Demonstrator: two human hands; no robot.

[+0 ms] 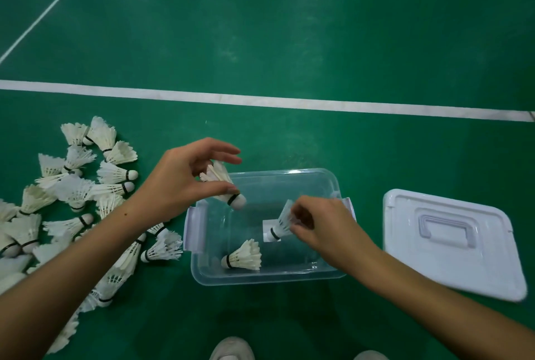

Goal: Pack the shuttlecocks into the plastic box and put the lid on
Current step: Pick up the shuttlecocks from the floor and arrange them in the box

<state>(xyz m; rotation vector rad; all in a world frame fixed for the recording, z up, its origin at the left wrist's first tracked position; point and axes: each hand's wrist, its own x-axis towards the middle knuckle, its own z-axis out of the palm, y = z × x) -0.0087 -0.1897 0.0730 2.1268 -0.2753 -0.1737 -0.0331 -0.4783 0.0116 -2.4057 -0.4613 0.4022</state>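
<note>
A clear plastic box [289, 278] stands open on the green floor. One white shuttlecock [244, 255] lies on its bottom near the front. My left hand [185, 180] holds another shuttlecock [224, 186] by its feathers over the box's far left corner, cork pointing down. My right hand [321, 226] reaches into the box and pinches the feathers of a third shuttlecock [280, 225], cork down near the box floor. The white lid [451, 244] with a handle lies flat to the right of the box.
A heap of several white shuttlecocks [75, 194] covers the floor left of the box, under my left forearm. White court lines [260, 100] cross the green floor behind. Two shoe tips [231, 349] show at the bottom edge.
</note>
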